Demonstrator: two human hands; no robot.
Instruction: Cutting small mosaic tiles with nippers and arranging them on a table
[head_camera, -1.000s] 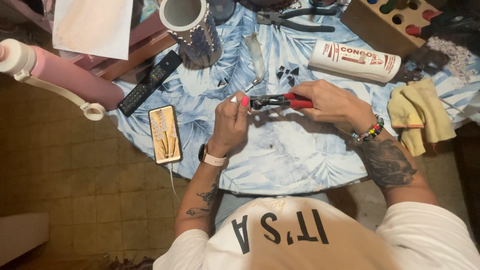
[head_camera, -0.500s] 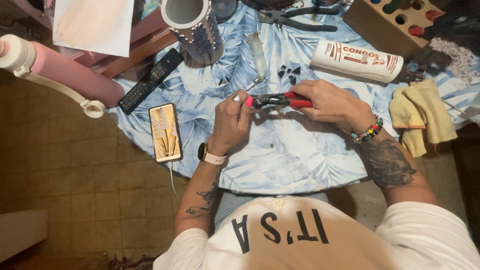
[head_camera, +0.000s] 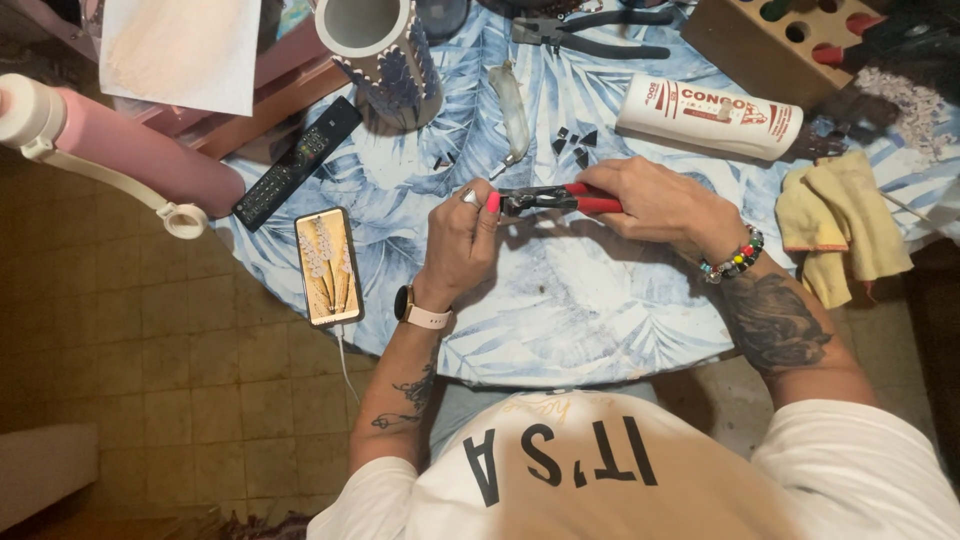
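Nippers (head_camera: 545, 198): red-handled, lying level above the table centre, jaws toward 9 o'clock, handles toward 3 o'clock.
Right hand (head_camera: 660, 205): closed around the red handles, knuckles up; bead bracelet (head_camera: 735, 258) on the wrist.
Left hand (head_camera: 462, 240): fingers curled, fingertips pinched together right at the jaws; what it pinches is too small to make out. Watch (head_camera: 420, 310) on the wrist.
Table (head_camera: 560, 300): round, covered in a blue-and-white leaf print cloth; hands work over its middle.
Chips (head_camera: 575, 145): small dark pieces scattered at 12 o'clock from the nippers, near them.
Shard (head_camera: 513, 110): pale long sliver, at 12 o'clock, just left of the chips.
Glue bottle (head_camera: 710, 118): white, lying on its side at 1 o'clock from the nippers.
Pliers (head_camera: 590, 30): dark, at the far table edge, 12 o'clock.
Vase (head_camera: 378, 45): mosaic-covered cylinder, open top, at 11 o'clock.
Remote (head_camera: 297, 162): black, at 10 o'clock, hanging over the table edge.
Phone (head_camera: 328, 267): at 8 o'clock from the left hand, screen lit, cable at its near end.
Rag (head_camera: 840, 222): yellow, crumpled, at 3 o'clock beyond the right wrist.
Pink bottle (head_camera: 130, 150): off the table, at 9 o'clock.
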